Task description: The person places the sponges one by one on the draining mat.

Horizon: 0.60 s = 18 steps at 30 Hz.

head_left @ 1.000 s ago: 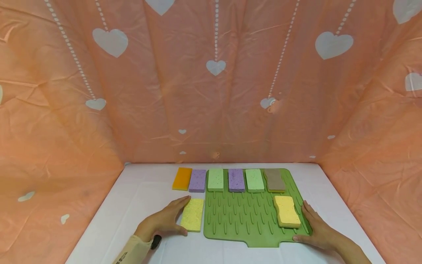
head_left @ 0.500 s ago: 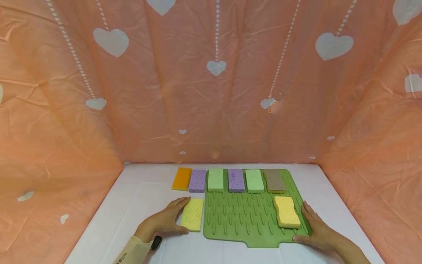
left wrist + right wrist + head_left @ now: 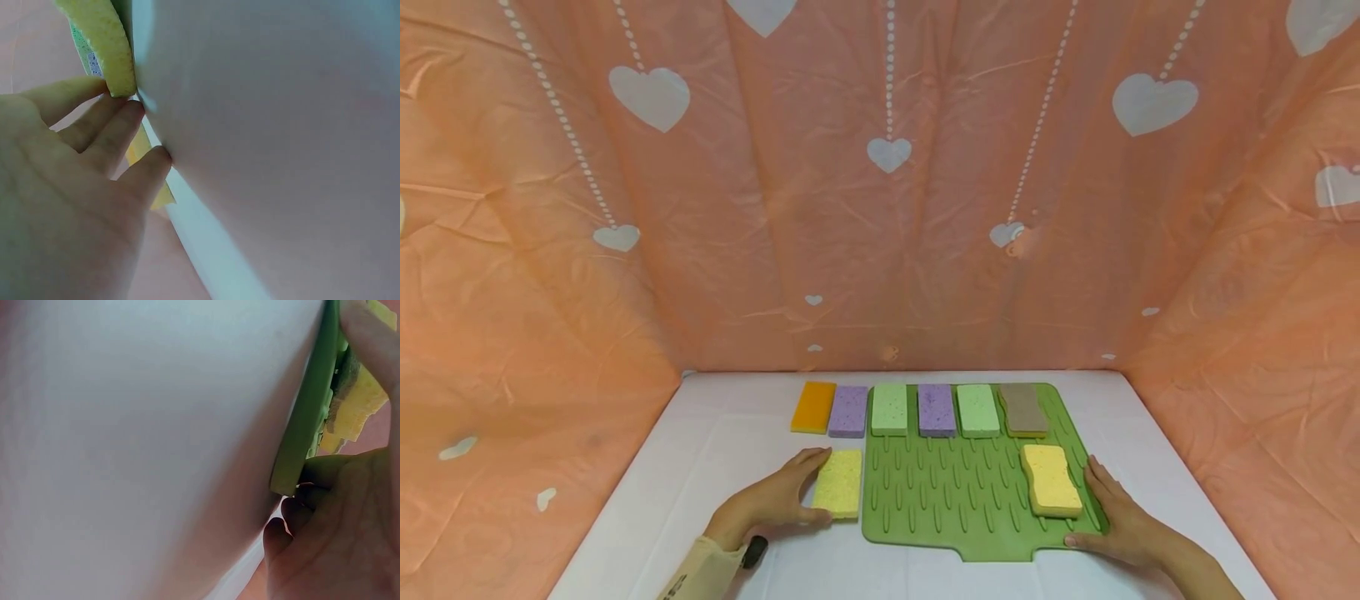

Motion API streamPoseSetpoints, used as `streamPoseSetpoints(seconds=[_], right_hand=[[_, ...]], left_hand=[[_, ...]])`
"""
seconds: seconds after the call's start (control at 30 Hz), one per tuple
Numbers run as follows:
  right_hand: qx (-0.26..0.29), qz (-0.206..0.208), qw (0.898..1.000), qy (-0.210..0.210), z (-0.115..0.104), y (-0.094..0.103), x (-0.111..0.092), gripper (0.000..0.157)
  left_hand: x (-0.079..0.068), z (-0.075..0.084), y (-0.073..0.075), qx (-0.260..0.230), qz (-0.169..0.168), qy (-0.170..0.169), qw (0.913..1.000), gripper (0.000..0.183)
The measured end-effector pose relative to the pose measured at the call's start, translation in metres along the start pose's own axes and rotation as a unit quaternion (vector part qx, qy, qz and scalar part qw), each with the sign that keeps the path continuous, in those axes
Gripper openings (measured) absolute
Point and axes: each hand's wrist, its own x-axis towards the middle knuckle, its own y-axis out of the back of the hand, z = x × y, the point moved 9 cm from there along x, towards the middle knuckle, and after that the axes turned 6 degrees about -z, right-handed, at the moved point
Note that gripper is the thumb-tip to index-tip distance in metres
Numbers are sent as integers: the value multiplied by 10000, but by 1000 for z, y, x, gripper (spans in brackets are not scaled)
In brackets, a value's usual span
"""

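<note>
Left hand: (image 3: 771,497) is pinching the yellow sponge (image 3: 839,483), fingers at its far left corner, thumb at its near edge.
Left pose: palm is facing the green mat (image 3: 955,492), thumb and fingers are spreading wide around the sponge, forearm is slanting up from the near left.
Yellow sponge: is lying just left of the mat, bowing a little in the left wrist view; can't tell if it's off the table.
Right hand: (image 3: 1123,527) is gripping the mat's near right corner, thumb at the near edge, fingers along the right edge.
Right pose: palm is turning toward the mat, forearm is slanting up from the near right.
Wavy sponge: (image 3: 1051,481) is sitting on the mat, near the right fingers.
Mat's far row: pale green (image 3: 889,408), purple (image 3: 936,409), mint (image 3: 977,410) and gray-topped (image 3: 1022,407) sponges are lying left to right.
Left of far row: lilac sponge (image 3: 848,412) is lying just off the mat, orange sponge (image 3: 813,407) beyond it.
</note>
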Motion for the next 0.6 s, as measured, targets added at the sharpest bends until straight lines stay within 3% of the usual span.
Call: streamPoseSetpoints(seconds=[0.3, 0.6], right_hand=[[12, 7, 10000, 50, -3, 2, 0, 117], [167, 28, 9998, -55, 1, 0, 0, 120]], left_hand=[[0, 3, 5, 91, 287, -207, 9993, 109], [10, 25, 9, 311, 569, -636, 9959, 109]])
